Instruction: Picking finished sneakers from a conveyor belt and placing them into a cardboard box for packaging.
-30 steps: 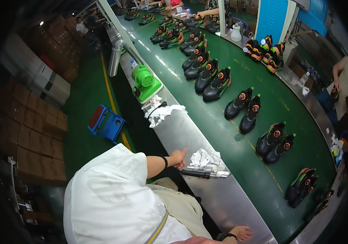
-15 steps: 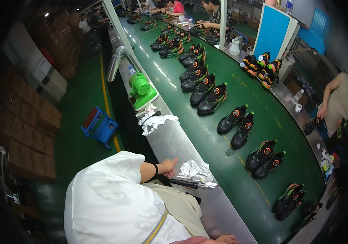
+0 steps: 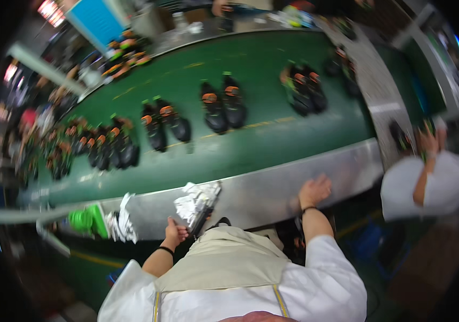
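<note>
My left hand (image 3: 176, 232) is at the near edge of the metal ledge, fingers apart and nothing visibly held. Close beside it lies a black-handled tool (image 3: 201, 220), its exact kind blurred. Crumpled white paper (image 3: 191, 204) rests against that tool. Further right, my right hand (image 3: 315, 191) reaches over the bare metal ledge (image 3: 261, 188), also with fingers spread and holding nothing. Beyond the ledge, a pair of black shoes with orange dials (image 3: 223, 107) stands on the green conveyor belt (image 3: 261, 147). Another black pair (image 3: 303, 90) stands to its right.
Several more shoes (image 3: 100, 146) line the belt at the left. A green blower (image 3: 87, 221) and white paper strips (image 3: 125, 221) sit at the ledge's left end. At the right, a co-worker in white (image 3: 428, 185) has hands near a shoe (image 3: 399, 134).
My view has swung to the right, so the belt now runs across the picture. My right arm has come fully into sight over the ledge. My left hand remains near the black-handled tool.
</note>
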The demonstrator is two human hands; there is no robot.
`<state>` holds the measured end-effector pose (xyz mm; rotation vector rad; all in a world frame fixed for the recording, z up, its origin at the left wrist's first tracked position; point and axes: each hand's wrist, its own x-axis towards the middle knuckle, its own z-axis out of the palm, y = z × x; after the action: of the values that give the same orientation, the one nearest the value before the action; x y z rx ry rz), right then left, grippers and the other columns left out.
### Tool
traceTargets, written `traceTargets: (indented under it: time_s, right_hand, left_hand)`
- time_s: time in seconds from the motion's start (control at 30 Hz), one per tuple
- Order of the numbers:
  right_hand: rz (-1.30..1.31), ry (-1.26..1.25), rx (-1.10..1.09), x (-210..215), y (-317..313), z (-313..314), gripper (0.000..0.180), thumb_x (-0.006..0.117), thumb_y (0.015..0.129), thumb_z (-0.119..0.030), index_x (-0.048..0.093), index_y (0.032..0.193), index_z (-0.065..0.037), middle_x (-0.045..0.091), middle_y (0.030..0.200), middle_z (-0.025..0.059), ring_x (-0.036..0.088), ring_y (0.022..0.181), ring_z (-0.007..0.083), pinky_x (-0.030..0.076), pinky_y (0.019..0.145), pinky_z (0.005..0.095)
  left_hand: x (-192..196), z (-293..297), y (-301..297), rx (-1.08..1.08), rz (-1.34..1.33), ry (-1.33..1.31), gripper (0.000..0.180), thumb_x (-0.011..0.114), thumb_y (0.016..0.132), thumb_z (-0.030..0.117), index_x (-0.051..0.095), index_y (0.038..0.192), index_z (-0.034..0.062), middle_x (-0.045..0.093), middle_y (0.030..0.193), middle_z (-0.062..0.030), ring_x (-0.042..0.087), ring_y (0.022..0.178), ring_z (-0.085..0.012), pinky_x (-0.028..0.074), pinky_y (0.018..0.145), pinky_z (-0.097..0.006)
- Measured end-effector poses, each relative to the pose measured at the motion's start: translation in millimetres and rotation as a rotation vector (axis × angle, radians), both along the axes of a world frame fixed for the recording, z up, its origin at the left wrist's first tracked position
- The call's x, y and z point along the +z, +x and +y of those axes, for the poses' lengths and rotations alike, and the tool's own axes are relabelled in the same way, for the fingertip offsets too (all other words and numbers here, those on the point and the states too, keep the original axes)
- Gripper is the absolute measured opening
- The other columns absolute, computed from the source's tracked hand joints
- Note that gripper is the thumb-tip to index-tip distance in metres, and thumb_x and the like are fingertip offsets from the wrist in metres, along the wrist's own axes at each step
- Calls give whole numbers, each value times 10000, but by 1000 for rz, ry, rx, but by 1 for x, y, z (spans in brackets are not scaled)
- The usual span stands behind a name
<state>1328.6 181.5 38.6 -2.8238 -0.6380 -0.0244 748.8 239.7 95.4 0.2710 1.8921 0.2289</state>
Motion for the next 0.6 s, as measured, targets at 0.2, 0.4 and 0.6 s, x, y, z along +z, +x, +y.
traceTargets:
  time_s: [0.2,0.4,0.6]
  right_hand:
    - [3,13,-102,-28,36,-27,637,530,890,-303,385,1465,-73,332,1520,235,224,1456,381,171,1179,528]
    - [76,0,-78,-15,40,-51,651,525,903,-316,362,1477,-56,301,1538,230,216,1461,377,152,1184,537]
    - [134,29,-49,1,37,-82,673,540,900,-331,353,1487,-60,296,1541,234,214,1461,378,164,1180,533]
  left_hand:
    - [6,3,58,66,0,26,742,287,976,656,616,875,-1,665,743,-133,652,628,-268,495,535,-374]
    - [15,-34,63,-87,59,168,540,402,1006,482,623,880,4,689,770,-135,668,630,-257,502,522,-349]
    - [35,-66,71,-413,354,309,457,501,970,378,705,823,-3,713,776,-126,667,611,-232,515,552,-342]
